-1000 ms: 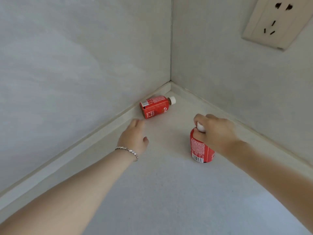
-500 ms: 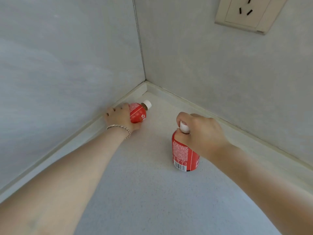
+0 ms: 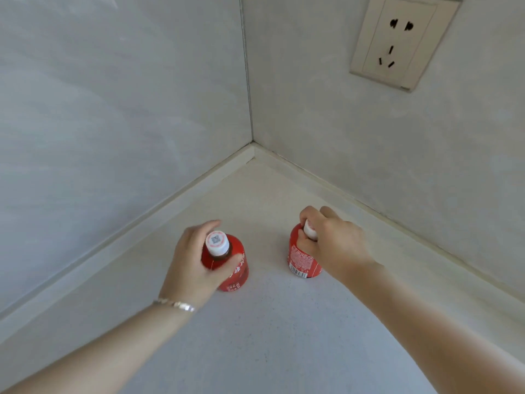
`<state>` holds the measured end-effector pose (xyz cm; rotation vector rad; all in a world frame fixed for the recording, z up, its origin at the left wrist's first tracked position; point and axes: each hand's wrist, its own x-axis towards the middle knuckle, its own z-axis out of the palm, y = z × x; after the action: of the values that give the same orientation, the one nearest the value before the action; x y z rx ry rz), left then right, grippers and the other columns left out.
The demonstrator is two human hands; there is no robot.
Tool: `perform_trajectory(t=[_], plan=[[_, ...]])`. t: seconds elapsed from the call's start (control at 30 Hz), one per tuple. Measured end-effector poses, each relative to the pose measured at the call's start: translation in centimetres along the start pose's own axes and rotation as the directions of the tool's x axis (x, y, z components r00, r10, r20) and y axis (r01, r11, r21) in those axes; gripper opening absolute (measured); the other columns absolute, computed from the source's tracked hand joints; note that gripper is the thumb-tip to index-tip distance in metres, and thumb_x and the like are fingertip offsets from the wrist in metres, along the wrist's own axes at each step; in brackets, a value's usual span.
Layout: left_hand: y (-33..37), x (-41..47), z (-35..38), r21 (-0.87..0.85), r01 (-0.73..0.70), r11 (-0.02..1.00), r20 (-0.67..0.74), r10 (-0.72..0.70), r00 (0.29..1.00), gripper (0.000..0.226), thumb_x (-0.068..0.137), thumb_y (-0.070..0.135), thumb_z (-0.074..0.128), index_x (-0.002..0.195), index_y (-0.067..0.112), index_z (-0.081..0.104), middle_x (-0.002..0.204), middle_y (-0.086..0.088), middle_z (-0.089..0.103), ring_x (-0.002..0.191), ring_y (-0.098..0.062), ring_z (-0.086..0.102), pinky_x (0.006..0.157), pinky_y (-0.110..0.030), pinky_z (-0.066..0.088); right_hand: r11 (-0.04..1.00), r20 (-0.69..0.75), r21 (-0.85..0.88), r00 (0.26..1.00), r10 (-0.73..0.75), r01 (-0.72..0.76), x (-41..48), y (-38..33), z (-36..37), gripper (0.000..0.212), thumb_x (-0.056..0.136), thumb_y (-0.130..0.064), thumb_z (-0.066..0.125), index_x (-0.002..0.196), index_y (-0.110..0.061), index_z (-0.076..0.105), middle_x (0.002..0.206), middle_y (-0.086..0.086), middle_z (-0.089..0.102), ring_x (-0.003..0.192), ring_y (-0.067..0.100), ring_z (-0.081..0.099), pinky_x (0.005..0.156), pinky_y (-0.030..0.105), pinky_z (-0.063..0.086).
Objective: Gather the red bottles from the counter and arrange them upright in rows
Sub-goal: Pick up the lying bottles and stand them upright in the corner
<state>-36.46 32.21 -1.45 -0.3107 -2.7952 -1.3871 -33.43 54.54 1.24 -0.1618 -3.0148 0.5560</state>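
**Two red bottles upright, one in each hand**

Our left hand (image 3: 193, 265) wraps the shoulder of the left bottle (image 3: 227, 265); its grip is closed on it. Our right hand (image 3: 335, 245) clasps the neck and cap of the right bottle (image 3: 302, 258). Both stand on the counter (image 3: 270, 336) near the corner, apart, open counter toward us. Cap (image 3: 217, 242) shows a QR code; right label has a barcode, text unreadable. Socket (image 3: 403, 41) on wall.

Two bottles on the desk (image 3: 270, 351) before the wall corner (image 3: 252, 143), left bottle (image 3: 230, 265) beside right bottle (image 3: 301, 257), apart, socket (image 3: 397, 44) above right.
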Motion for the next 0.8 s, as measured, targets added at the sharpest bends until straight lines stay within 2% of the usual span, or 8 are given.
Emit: perform_trajectory(t=[0.1, 0.17, 0.33, 0.43, 0.5, 0.57, 0.63, 0.8], plan=[[2.1, 1.8, -1.0, 0.462, -0.111, 0.880, 0.088, 0.079, 0.993, 0.050, 0.069, 0.050, 0.070, 0.097, 0.010, 0.058, 0.088, 0.000, 0.049, 0.097, -0.029, 0.054, 0.070, -0.030, 0.041, 0.999, 0.002, -0.022, 0.999, 0.041, -0.041, -0.2, -0.4, -0.1, 0.028, 0.095, -0.034, 0.044, 0.115, -0.016, 0.051, 0.104, 0.008, 0.056, 0.082, 0.034, 0.063, 0.066, 0.032, 0.045], [3.2, 1.6, -0.9, 0.594, -0.122, 0.795, 0.113, 0.068, 0.991, 0.044, 0.080, 0.047, 0.062, 0.100, 0.009, 0.053, 0.091, -0.008, 0.056, 0.093, -0.033, 0.058, 0.064, -0.028, 0.034, 0.995, 0.033, -0.059, 0.997, 0.077, -0.074, -0.4, -0.9, -0.3, 0.032, 0.097, -0.034, 0.041, 0.119, -0.012, 0.046, 0.108, 0.011, 0.055, 0.087, 0.036, 0.063, 0.066, 0.033, 0.045], [3.7, -2.7, -2.5, 0.581, 0.012, 0.814, 0.087, -0.076, 0.993, 0.041, 0.084, 0.049, 0.056, 0.087, 0.017, 0.031, 0.101, -0.007, 0.064, 0.092, -0.033, 0.063, 0.064, -0.028, 0.035, 0.972, 0.205, -0.180, 0.961, 0.188, -0.152, -2.0, -2.3, -1.7, 0.041, 0.099, -0.033, 0.039, 0.131, -0.007, 0.035, 0.121, 0.017, 0.052, 0.106, 0.037, 0.058, 0.071, 0.033, 0.041], [3.9, -6.9, -5.6, 0.560, 0.028, 0.828, 0.125, -0.118, 0.985, 0.041, 0.083, 0.051, 0.056, 0.085, 0.018, 0.031, 0.087, -0.002, 0.056, 0.092, -0.029, 0.062, 0.065, -0.026, 0.034, 0.959, 0.332, -0.257, 0.921, 0.203, -0.118, -4.8, -4.2, -3.0, 0.042, 0.096, -0.031, 0.045, 0.129, -0.008, 0.035, 0.123, 0.015, 0.053, 0.111, 0.036, 0.056, 0.076, 0.035, 0.043], [3.9, -10.3, -8.4, 0.538, 0.044, 0.842, 0.124, -0.131, 0.984, 0.041, 0.082, 0.051, 0.056, 0.083, 0.018, 0.032, 0.080, 0.002, 0.048, 0.082, -0.027, 0.058, 0.063, -0.024, 0.032, 0.959, 0.396, -0.278, 0.904, 0.161, -0.049, -7.4, -6.7, -3.5, 0.036, 0.095, -0.032, 0.047, 0.121, -0.008, 0.039, 0.121, 0.013, 0.055, 0.113, 0.033, 0.056, 0.080, 0.035, 0.045], [3.4, -14.1, -11.8, 0.535, 0.079, 0.841, 0.091, -0.150, 0.985, 0.041, 0.079, 0.053, 0.057, 0.081, 0.019, 0.033, 0.071, 0.005, 0.046, 0.072, -0.022, 0.048, 0.060, -0.025, 0.030, 0.967, 0.458, -0.254, 0.883, 0.100, 0.022, -10.4, -10.2, -3.4, 0.025, 0.093, -0.035, 0.049, 0.101, -0.013, 0.038, 0.108, 0.009, 0.056, 0.109, 0.030, 0.057, 0.074, 0.032, 0.041], [2.4, -18.3, -15.5, 0.526, 0.135, 0.840, 0.038, -0.181, 0.983, 0.042, 0.078, 0.055, 0.057, 0.080, 0.021, 0.034, 0.062, 0.006, 0.041, 0.070, -0.019, 0.045, 0.058, -0.025, 0.029, 0.966, 0.503, -0.231, 0.864, 0.012, 0.121, -13.4, -14.6, -3.0, 0.028, 0.090, -0.038, 0.051, 0.093, -0.017, 0.032, 0.093, 0.002, 0.050, 0.095, 0.026, 0.057, 0.069, 0.028, 0.036], [-1.3, -30.7, -25.9, 0.500, 0.313, 0.807, -0.116, -0.296, 0.948, 0.038, 0.074, 0.056, 0.059, 0.079, 0.025, 0.038, 0.067, 0.009, 0.047, 0.076, -0.016, 0.055, 0.064, -0.021, 0.033, 0.939, 0.553, -0.116, 0.806, -0.210, 0.324, -22.1, -28.0, -0.1, 0.035, 0.087, -0.044, 0.052, 0.110, -0.017, 0.046, 0.092, -0.005, 0.048, 0.084, 0.016, 0.047, 0.069, 0.025, 0.037]])
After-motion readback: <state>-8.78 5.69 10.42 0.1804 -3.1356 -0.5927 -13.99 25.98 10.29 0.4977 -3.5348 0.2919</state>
